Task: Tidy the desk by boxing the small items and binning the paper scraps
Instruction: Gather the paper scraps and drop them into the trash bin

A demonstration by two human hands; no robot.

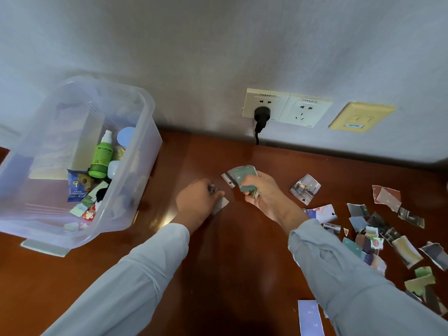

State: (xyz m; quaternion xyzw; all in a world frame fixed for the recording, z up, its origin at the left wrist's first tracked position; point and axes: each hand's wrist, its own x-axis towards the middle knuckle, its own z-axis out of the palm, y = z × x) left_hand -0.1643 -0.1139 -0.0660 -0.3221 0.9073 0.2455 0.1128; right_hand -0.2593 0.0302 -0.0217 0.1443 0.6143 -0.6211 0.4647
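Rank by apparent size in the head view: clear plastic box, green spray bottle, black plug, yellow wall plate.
1. clear plastic box
2. yellow wall plate and green spray bottle: look about alike, not ranked
3. black plug, smallest

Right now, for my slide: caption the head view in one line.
Right hand grips several paper scraps, left hand pinches another scrap on the desk; clear box holds small items.

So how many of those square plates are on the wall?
3. One white socket plate has a black plug in it. A second white socket plate sits right beside it with nothing plugged in. A yellow plate sits further right, apart. None seem hidden.
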